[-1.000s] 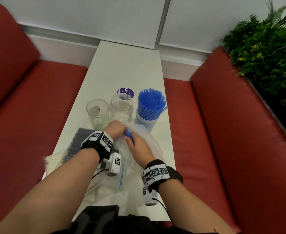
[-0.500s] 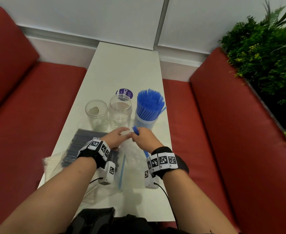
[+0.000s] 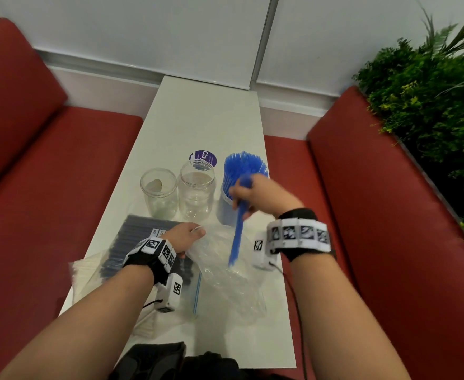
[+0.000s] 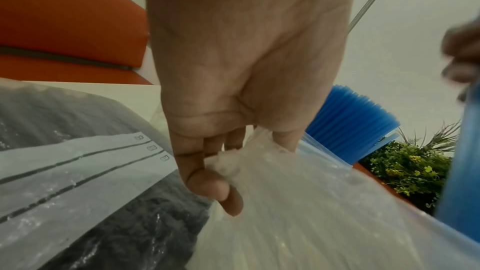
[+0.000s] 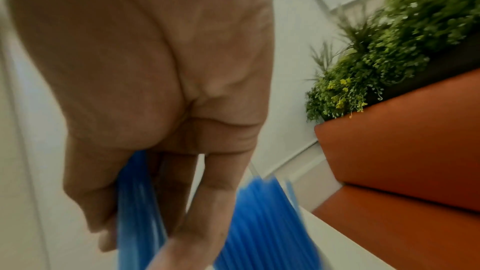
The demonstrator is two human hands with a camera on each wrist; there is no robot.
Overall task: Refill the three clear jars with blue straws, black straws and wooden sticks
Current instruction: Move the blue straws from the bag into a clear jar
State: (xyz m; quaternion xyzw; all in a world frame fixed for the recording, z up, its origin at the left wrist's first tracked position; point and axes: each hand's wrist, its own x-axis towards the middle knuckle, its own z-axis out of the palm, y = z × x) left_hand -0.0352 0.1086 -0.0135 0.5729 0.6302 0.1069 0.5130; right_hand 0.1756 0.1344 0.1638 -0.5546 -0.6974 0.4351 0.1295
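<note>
The right hand (image 3: 263,197) pinches a small bundle of blue plastic straws (image 3: 237,229), long axis near-vertical, right beside the already-stuffed clear jar of blue straws (image 3: 241,185), while the left hand (image 3: 182,238) pinches the crinkly clear plastic bag (image 3: 225,267) on the desk (image 3: 206,116).

We are looking at a white table (image 3: 203,116) sitting between red benches (image 3: 390,215), white wall panels (image 3: 143,28) behind, greenery (image 3: 431,105) bordering the right.

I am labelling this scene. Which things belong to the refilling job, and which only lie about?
Job: blue straws in right hand; full jar; two empty jars; clear bag in left hand; black straws.
Lying about: purple sticker; plants.
</note>
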